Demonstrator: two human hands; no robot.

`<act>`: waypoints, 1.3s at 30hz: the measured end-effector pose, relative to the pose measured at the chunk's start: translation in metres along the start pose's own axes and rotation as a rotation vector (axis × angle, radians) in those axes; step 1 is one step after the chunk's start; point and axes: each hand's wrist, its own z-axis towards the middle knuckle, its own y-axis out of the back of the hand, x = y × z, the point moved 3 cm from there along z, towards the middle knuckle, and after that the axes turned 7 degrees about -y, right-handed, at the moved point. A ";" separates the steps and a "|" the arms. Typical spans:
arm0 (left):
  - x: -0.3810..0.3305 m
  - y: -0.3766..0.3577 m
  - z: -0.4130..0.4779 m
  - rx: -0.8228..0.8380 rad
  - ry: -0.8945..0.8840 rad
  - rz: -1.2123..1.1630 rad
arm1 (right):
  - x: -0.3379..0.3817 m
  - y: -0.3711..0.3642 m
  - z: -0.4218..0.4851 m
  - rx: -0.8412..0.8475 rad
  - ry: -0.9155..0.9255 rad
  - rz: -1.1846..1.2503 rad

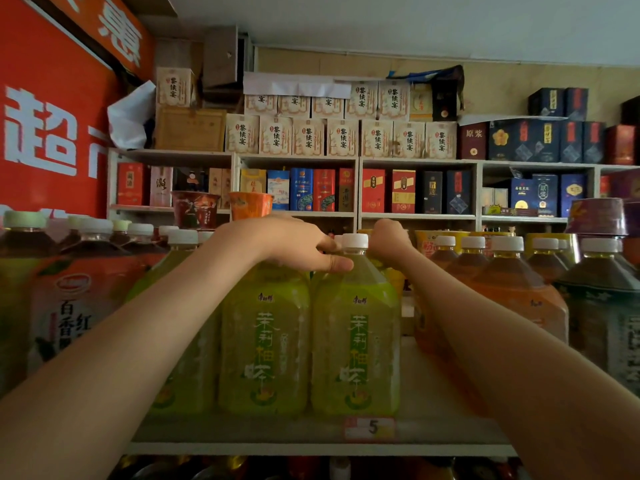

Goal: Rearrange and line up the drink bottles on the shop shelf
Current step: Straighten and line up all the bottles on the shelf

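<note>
Left green tea bottle point(265, 341) cap hidden under left hand point(287, 244). Right hand point(388, 240) fingertips behind right green tea bottle point(356, 341) neck, grip unreadable. Price tag point(370, 429) blurred except "5". Lower-shelf bottles point(339, 467) cut off by bottom edge. Leftmost bottles point(20, 271) blurred.

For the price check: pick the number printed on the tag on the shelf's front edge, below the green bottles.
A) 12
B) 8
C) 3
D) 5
D: the tag on the shelf edge, just below the right-hand green bottle, shows a single large 5.
</note>
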 end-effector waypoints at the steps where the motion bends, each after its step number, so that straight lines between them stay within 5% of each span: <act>1: 0.000 0.000 0.000 0.000 0.000 0.003 | 0.004 -0.001 -0.001 0.015 0.020 -0.022; 16: 0.001 -0.003 -0.001 -0.018 -0.028 0.042 | 0.018 -0.018 -0.002 0.147 0.052 -0.088; 24: 0.001 -0.005 -0.020 -0.382 0.004 -0.066 | 0.012 0.013 -0.057 0.203 -0.139 0.602; 28: -0.023 -0.003 -0.034 -0.687 0.026 0.003 | -0.002 0.041 -0.095 0.015 -0.005 0.483; 33: -0.099 -0.014 -0.038 -0.956 -0.058 -0.214 | -0.041 0.087 -0.135 -0.221 0.133 0.407; 39: -0.175 -0.041 -0.006 -0.883 -0.060 -0.697 | -0.104 0.128 -0.167 -0.435 0.248 0.381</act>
